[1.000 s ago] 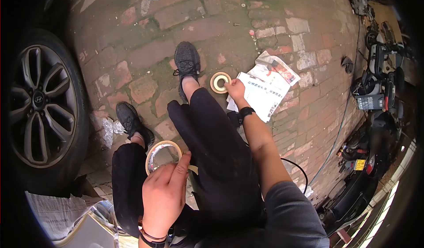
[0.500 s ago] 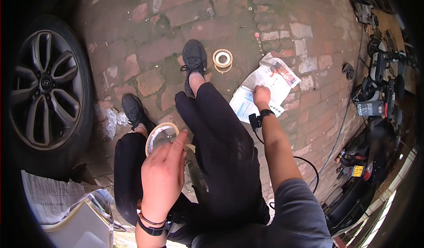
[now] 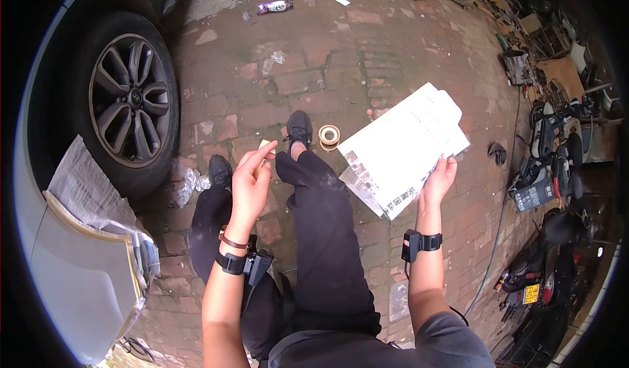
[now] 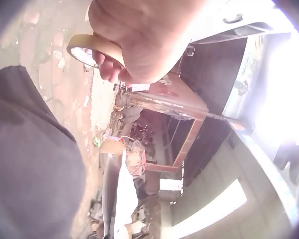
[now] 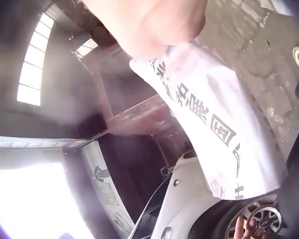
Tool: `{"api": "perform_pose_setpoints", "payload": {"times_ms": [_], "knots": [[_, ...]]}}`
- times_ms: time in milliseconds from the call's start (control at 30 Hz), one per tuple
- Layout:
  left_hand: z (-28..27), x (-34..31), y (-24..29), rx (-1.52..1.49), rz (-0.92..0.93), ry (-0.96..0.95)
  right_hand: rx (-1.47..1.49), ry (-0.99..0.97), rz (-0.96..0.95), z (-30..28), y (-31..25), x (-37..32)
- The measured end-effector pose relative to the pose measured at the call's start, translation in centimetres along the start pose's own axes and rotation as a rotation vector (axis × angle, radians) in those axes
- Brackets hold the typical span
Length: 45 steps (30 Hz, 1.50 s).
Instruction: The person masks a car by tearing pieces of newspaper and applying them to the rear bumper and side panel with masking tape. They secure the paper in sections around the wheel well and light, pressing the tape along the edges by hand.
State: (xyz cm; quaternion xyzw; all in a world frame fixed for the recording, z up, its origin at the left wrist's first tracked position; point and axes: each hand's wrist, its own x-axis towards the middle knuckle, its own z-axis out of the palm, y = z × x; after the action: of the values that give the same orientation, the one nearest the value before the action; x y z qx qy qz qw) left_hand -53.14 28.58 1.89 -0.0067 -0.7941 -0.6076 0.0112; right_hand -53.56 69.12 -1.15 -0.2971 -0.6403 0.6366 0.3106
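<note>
My left hand (image 3: 249, 181) is raised over the left knee and holds a roll of masking tape (image 4: 109, 49), its fingers hooked through the ring in the left wrist view. In the head view only a pale edge of that roll shows past the fingers. My right hand (image 3: 440, 179) grips the near right edge of a newspaper sheet (image 3: 403, 148), which is lifted above the ground and printed with large dark characters (image 5: 189, 102). More tape rolls (image 3: 329, 148) lie stacked on the bricks beside the right shoe, left of the sheet.
A car wheel (image 3: 134, 99) stands at the left, with newspaper (image 3: 98, 184) edged in tape on the car body below it. Motorbikes (image 3: 557, 237) and clutter line the right side. A bottle (image 3: 274, 6) and crumpled plastic (image 3: 192, 186) lie on the brick ground.
My right hand has gone from the tape rolls on the ground to the newspaper and lifted a sheet. My left hand has moved up and forward with its roll. The head view has tilted up.
</note>
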Motion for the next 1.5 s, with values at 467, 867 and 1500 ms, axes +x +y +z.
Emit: {"api": "perform_pose_setpoints", "payload": {"times_ms": [467,867,1500], "knots": [[-1.7,-19.9,7.7,-0.579,-0.004,-0.112,0.173,-0.511,0.208,4.9,-5.5,-20.8],[-4.5,-24.7,9.4,0.017,-0.122,0.493,0.021,-1.416,-0.145,2.3,-12.3,-34.3],[-3.0,-25.7,4.0,-0.916,-0.227,0.269,0.582,-1.044,0.346,8.1,-16.5,-24.4]]}}
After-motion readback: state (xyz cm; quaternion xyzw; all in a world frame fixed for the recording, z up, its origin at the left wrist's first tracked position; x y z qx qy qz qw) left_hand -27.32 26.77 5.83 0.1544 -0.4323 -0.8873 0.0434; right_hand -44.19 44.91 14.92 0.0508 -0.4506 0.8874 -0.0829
